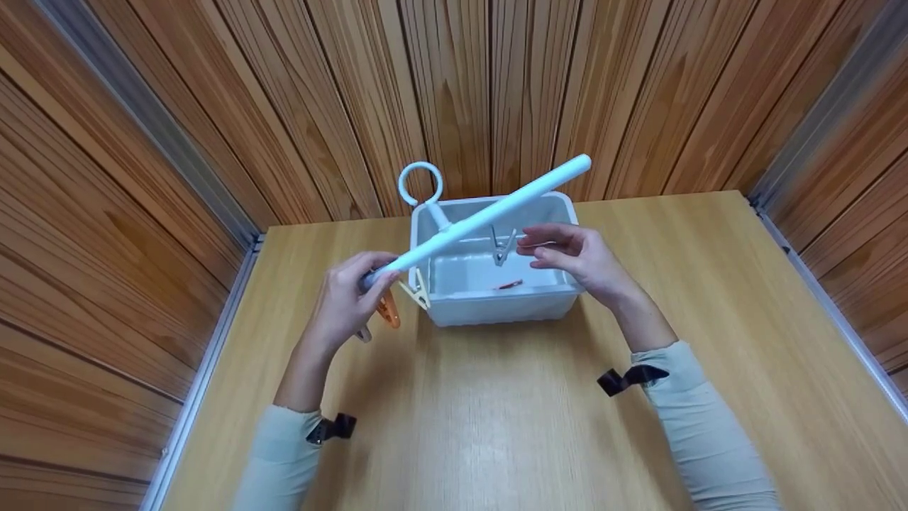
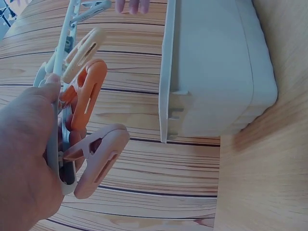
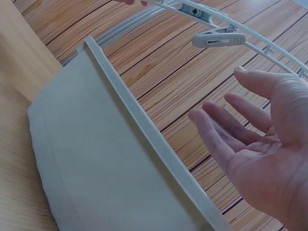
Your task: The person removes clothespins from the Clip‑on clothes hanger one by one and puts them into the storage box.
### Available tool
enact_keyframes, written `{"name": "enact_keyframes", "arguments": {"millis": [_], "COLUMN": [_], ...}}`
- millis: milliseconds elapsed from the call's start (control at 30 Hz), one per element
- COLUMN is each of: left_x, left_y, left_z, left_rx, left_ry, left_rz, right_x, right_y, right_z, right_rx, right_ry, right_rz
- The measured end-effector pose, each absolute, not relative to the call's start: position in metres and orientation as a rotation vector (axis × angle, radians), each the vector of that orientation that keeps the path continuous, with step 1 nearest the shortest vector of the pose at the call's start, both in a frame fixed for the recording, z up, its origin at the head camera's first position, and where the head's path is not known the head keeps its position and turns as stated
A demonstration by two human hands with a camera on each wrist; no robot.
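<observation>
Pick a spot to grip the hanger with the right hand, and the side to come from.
Likely the free end of the hanger, from the right: it's slim, rounded and angled toward that side, and the visible clips hang farther back. The left hand holds the opposite end.

The hanger point(image 1: 489, 215) looks like smooth plastic with a soft sheen. The orange clip point(image 2: 96, 79) and the pinkish clip point(image 2: 111, 149) are plastic too, smooth and closer to matt. The bin point(image 1: 504, 310) is smooth, low-gloss plastic. Wood grain covers the tabletop point(image 1: 482, 426), whose even finish catches a glossy patch of light. The panels point(image 1: 464, 106) are grooved, wood-grained; the sleeve point(image 1: 699, 419) is matt, creased cloth.
</observation>
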State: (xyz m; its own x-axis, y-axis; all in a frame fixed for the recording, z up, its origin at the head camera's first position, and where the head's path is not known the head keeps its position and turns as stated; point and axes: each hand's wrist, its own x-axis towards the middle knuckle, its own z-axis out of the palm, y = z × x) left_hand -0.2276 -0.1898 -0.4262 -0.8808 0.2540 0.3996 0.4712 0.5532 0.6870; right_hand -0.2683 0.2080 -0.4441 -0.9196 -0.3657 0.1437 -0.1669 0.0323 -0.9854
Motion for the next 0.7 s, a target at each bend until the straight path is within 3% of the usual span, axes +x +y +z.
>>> {"name": "enact_keyframes", "arguments": {"millis": [467, 700], "left_x": [-0.237, -0.241], "left_y": [-0.185, -0.181], "left_z": [-0.426, -0.428], "left_rx": [-0.677, -0.682], "left_ry": [-2.495, -2.444], "left_rz": [-1.366, -1.488], "right_x": [-0.267, -0.264], "right_y": [0.21, 0.209], "right_z": [-0.453, -0.451], "right_rx": [-0.896, -0.932], "right_ry": [1.661, 1.447], "right_rz": [-2.219, -2.26]}}
